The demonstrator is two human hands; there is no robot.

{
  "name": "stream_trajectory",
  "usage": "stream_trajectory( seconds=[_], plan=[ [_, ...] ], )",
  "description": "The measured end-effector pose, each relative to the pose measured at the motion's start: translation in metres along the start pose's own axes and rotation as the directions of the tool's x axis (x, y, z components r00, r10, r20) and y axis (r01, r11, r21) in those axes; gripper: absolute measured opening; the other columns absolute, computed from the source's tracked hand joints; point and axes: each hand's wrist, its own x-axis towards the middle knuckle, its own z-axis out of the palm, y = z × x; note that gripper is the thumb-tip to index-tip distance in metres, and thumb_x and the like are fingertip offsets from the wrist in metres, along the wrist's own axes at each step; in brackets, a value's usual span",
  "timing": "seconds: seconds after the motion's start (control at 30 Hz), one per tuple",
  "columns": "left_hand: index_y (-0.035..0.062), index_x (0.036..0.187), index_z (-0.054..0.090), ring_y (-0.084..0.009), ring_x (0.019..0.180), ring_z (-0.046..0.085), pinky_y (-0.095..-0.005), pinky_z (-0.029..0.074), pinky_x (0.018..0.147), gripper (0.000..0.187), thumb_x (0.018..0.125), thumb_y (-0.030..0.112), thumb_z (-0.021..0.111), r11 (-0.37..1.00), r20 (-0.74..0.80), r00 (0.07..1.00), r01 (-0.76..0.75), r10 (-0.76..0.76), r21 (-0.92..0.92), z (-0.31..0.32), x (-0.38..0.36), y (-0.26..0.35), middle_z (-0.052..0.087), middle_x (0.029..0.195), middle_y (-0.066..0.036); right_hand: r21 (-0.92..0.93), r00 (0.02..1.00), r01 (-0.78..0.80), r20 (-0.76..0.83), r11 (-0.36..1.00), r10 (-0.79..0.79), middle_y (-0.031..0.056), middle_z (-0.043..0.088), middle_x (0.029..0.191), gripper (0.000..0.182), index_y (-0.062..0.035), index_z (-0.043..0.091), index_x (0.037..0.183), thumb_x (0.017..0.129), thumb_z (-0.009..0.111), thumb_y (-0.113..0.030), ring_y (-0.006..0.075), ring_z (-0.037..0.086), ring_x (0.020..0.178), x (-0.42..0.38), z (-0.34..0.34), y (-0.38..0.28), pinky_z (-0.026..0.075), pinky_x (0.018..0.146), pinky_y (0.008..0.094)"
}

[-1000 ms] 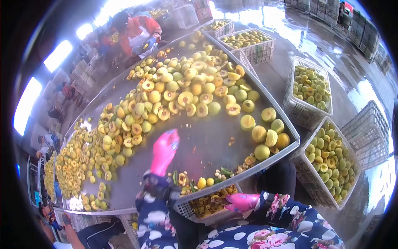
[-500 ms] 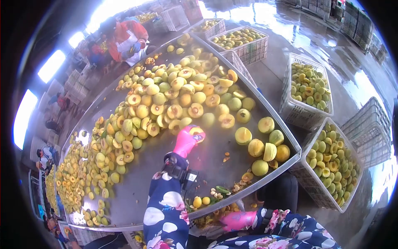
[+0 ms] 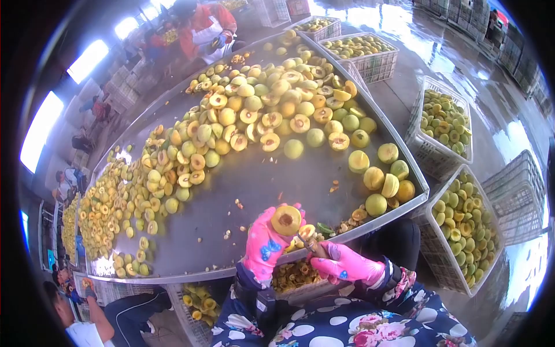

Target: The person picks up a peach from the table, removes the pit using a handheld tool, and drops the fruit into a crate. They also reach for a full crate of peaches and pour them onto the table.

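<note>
Here, over a wet steel table (image 3: 254,179) beside crates (image 3: 445,124), the left hand's (image 3: 265,243) grip holds a peach half (image 3: 287,220).

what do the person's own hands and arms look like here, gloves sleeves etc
Both hands wear bright pink rubber gloves. The left hand glove has a small blue butterfly-like mark on its back; the right hand glove looks plain. Both sleeves are dark navy fabric printed with white blotches and pink flowers, gathered at the wrists. A dark band with a small white tag sits on the left forearm.

A yellow peach half (image 3: 287,220) faced cut side up, its reddish pit hollow showing. It sat at the table's near edge, raised above the metal surface.
</note>
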Motion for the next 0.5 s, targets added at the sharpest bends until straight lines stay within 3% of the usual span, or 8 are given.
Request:
stream_trajectory(
  seconds=[0.13,0.23,0.27,0.4,0.5],
  plan=[
    [-0.0023,0.117,0.045,-0.0370,0.109,0.051,-0.0519,0.041,0.096,0.034,0.092,0.021,0.045,0.998,-0.003,0.998,-0.057,0.057,-0.015,-0.004,-0.024,-0.017,0.050,0.121,-0.022,0.076,0.987,-0.161,0.039,0.984,0.158,-0.0013,0.052,0.062,0.029,-0.0042,0.051,0.101,0.091,0.053,-0.032,0.0055,0.047,0.044,-0.005,0.009,-0.006,0.038,0.040,0.0175],
    [-0.0030,0.120,0.044,-0.0344,0.109,0.052,-0.0515,0.040,0.097,0.037,0.091,0.019,0.048,0.993,0.005,0.994,-0.111,0.111,-0.027,-0.009,-0.039,-0.023,0.051,0.120,-0.020,0.254,0.938,-0.290,0.267,0.923,0.221,-0.0011,0.050,0.059,0.029,-0.0022,0.055,0.100,0.091,0.052,-0.029,0.0058,0.045,0.040,-0.021,0.014,-0.015,0.035,0.037,0.0174],
    [-0.0032,0.122,0.043,-0.0335,0.109,0.052,-0.0513,0.040,0.097,0.039,0.090,0.018,0.049,0.990,-0.001,0.991,-0.136,0.136,-0.025,-0.011,-0.043,-0.024,0.051,0.120,-0.020,0.267,0.917,-0.283,0.358,0.921,0.178,-0.0006,0.050,0.057,0.028,-0.0005,0.056,0.100,0.091,0.051,-0.026,0.0063,0.042,0.038,-0.023,0.014,-0.008,0.033,0.036,0.0178],
    [-0.0055,0.129,0.038,-0.0366,0.116,0.046,-0.0511,0.035,0.101,0.046,0.089,0.018,0.045,0.963,0.059,0.961,-0.269,0.269,-0.012,-0.021,-0.058,-0.027,0.047,0.125,-0.020,0.088,0.911,-0.318,0.304,0.944,0.278,-0.0001,0.051,0.058,0.028,0.0000,0.055,0.101,0.091,0.051,-0.026,0.0064,0.045,0.039,-0.024,0.025,-0.007,0.035,0.037,0.0177],
    [-0.0059,0.131,0.036,-0.0359,0.120,0.042,-0.0478,0.031,0.105,0.050,0.087,0.017,0.046,0.953,0.055,0.952,-0.302,0.302,-0.011,-0.019,-0.070,-0.032,0.045,0.128,-0.021,0.110,0.983,-0.143,0.128,0.984,0.129,-0.0006,0.052,0.059,0.029,0.0001,0.054,0.104,0.092,0.048,-0.025,0.0062,0.047,0.041,-0.028,0.037,-0.014,0.038,0.040,0.0176]
  ],
)
